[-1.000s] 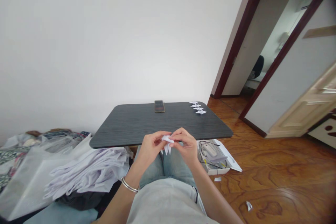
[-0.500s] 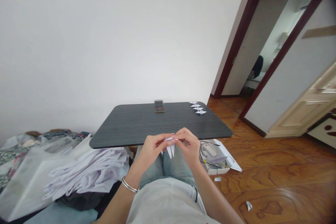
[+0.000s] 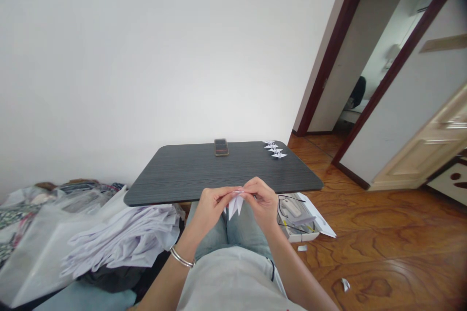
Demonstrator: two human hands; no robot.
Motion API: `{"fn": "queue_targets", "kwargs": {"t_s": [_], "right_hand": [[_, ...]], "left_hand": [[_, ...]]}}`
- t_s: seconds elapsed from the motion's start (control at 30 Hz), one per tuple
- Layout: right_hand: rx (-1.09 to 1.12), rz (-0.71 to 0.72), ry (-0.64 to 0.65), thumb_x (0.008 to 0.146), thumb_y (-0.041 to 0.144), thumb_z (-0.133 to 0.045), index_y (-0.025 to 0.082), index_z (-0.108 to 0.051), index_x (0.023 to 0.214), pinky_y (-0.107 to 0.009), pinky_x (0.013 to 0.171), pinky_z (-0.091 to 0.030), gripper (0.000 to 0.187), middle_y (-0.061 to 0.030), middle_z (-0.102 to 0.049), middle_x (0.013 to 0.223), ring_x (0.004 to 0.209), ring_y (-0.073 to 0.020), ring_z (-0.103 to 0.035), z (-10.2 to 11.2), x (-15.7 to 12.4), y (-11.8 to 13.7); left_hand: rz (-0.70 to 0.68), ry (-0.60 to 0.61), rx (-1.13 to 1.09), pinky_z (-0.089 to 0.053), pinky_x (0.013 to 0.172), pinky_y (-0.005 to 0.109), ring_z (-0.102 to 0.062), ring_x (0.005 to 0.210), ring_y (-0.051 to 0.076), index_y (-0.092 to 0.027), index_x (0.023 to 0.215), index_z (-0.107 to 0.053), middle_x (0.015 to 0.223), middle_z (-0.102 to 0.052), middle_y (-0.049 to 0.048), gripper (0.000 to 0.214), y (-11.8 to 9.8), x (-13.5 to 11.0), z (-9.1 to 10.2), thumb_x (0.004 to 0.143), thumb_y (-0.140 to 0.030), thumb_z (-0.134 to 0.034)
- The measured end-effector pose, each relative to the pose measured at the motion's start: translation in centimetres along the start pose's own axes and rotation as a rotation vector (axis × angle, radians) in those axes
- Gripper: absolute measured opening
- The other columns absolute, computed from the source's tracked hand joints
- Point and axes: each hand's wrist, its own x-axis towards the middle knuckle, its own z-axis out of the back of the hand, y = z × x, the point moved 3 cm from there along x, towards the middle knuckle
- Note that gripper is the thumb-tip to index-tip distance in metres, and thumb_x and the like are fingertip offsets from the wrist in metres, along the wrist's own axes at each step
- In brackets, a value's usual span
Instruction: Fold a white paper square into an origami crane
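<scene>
A folded white origami paper (image 3: 235, 205) is pinched between my two hands, over my lap at the near edge of the dark table. Two long narrow points of it hang downward, slightly apart. My left hand (image 3: 212, 204) grips its upper left side with thumb and fingertips. From the right, my right hand (image 3: 262, 201) pinches the upper part, its thumb and fingers close to the left ones. The fingertips hide the top of the fold. Several finished white paper cranes (image 3: 277, 149) stand in a row at the table's far right corner.
The dark table (image 3: 189, 170) stands against a white wall, with a phone (image 3: 221, 147) propped at its back edge. To the left lie piled white cloths (image 3: 124, 238) and plastic bags. An open white box (image 3: 302, 237) with cables sits right, near paper scraps (image 3: 345, 285) on the wooden floor.
The folded paper has turned a little between my fingers, and its lower points now hang slightly further left. Both hands keep nearly the same place.
</scene>
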Motion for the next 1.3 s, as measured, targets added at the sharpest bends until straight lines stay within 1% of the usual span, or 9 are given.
{"fn": "queue_targets", "kwargs": {"t_s": [0.27, 0.37, 0.5, 0.77, 0.83, 0.93, 1.03, 1.13, 1.3], "right_hand": [[-0.056, -0.016, -0.003, 0.075, 0.018, -0.064, 0.022, -0.067, 0.07, -0.024, 0.048, -0.039, 0.007, -0.0017, -0.058, 0.066, 0.06, -0.0136, -0.052, -0.1, 0.0, 0.1], [-0.069, 0.025, 0.039, 0.075, 0.017, -0.064, 0.024, -0.069, 0.077, -0.026, 0.051, -0.041, 0.008, -0.002, -0.059, 0.069, 0.063, -0.0143, -0.054, -0.1, 0.0, 0.5], [-0.11, 0.061, 0.059, 0.076, 0.015, -0.062, 0.024, -0.069, 0.072, -0.028, 0.056, -0.044, 0.012, -0.0016, -0.06, 0.069, 0.064, -0.0147, -0.055, -0.1, -0.1, 1.0], [-0.086, 0.05, 0.122, 0.075, 0.018, -0.064, 0.023, -0.067, 0.074, -0.028, 0.059, -0.044, 0.006, -0.0022, -0.06, 0.074, 0.067, -0.0153, -0.056, -0.4, -0.3, 0.6], [-0.04, 0.001, 0.036, 0.074, 0.022, -0.065, 0.022, -0.065, 0.076, -0.026, 0.056, -0.043, 0.002, -0.0023, -0.059, 0.074, 0.065, -0.0145, -0.054, -0.1, -0.3, 0.3], [0.012, -0.164, -0.092, 0.078, 0.029, -0.059, 0.018, -0.059, 0.065, -0.023, 0.049, -0.037, 0.017, 0.0, -0.053, 0.062, 0.055, -0.0115, -0.048, 0.4, -0.2, -0.3], [0.077, -0.394, 0.016, 0.08, 0.035, -0.055, 0.016, -0.056, 0.06, -0.021, 0.042, -0.03, 0.028, 0.0029, -0.047, 0.051, 0.043, -0.0074, -0.039, -0.1, -0.3, -0.9], [0.13, -0.518, 0.165, 0.076, 0.037, -0.059, 0.015, -0.057, 0.058, -0.02, 0.039, -0.028, 0.028, 0.0032, -0.049, 0.049, 0.04, -0.006, -0.037, -1.0, -0.7, -1.2], [0.151, -0.551, 0.109, 0.072, 0.033, -0.064, 0.016, -0.059, 0.066, -0.019, 0.04, -0.034, 0.019, 0.0033, -0.053, 0.052, 0.042, -0.0072, -0.043, -1.3, -0.9, -1.3]], "left_hand": [[0.119, -0.013, -0.245, -0.047, 0.058, 0.023, -0.061, 0.067, 0.017, -0.013, 0.099, -0.069, 0.081, -0.072, 0.007, 0.03, 0.6, 0.2, -0.6, 0.079, -0.032, -0.055], [0.152, 0.007, -0.354, -0.047, 0.056, 0.023, -0.059, 0.06, 0.015, -0.011, 0.099, -0.068, 0.077, -0.071, 0.0078, 0.034, 1.2, 0.2, -0.6, 0.076, -0.033, -0.059], [0.189, 0.016, -0.429, -0.048, 0.055, 0.023, -0.06, 0.063, 0.015, -0.012, 0.101, -0.068, 0.079, -0.071, 0.0078, 0.034, 1.4, 0.2, -0.6, 0.074, -0.032, -0.06], [0.264, -0.109, -0.51, -0.051, 0.057, 0.023, -0.06, 0.058, 0.012, -0.011, 0.094, -0.071, 0.079, -0.072, 0.0072, 0.029, 1.3, 0.3, -0.1, 0.07, -0.023, -0.059], [0.265, -0.164, -0.489, -0.051, 0.057, 0.023, -0.061, 0.058, 0.012, -0.011, 0.094, -0.071, 0.082, -0.072, 0.0071, 0.029, 1.3, 0.2, 0.1, 0.07, -0.022, -0.058], [0.215, -0.242, -0.397, -0.051, 0.058, 0.023, -0.061, 0.058, 0.012, -0.012, 0.094, -0.071, 0.083, -0.072, 0.0057, 0.029, 1.3, 0.2, 0.4, 0.073, -0.022, -0.054], [0.101, -0.307, -0.261, -0.052, 0.06, 0.023, -0.062, 0.062, 0.013, -0.014, 0.096, -0.07, 0.084, -0.071, 0.0042, 0.029, 1.1, 0.0, 0.6, 0.077, -0.022, -0.051], [-0.028, -0.35, -0.088, -0.051, 0.062, 0.022, -0.062, 0.068, 0.013, -0.018, 0.101, -0.068, 0.09, -0.07, 0.004, 0.029, 1.0, -0.3, 0.6, 0.081, -0.021, -0.047], [-0.135, -0.396, 0.122, -0.05, 0.068, 0.022, -0.062, 0.073, 0.013, -0.019, 0.103, -0.066, 0.095, -0.068, 0.0056, 0.03, 1.0, -0.6, 0.7, 0.084, -0.019, -0.044]]}}
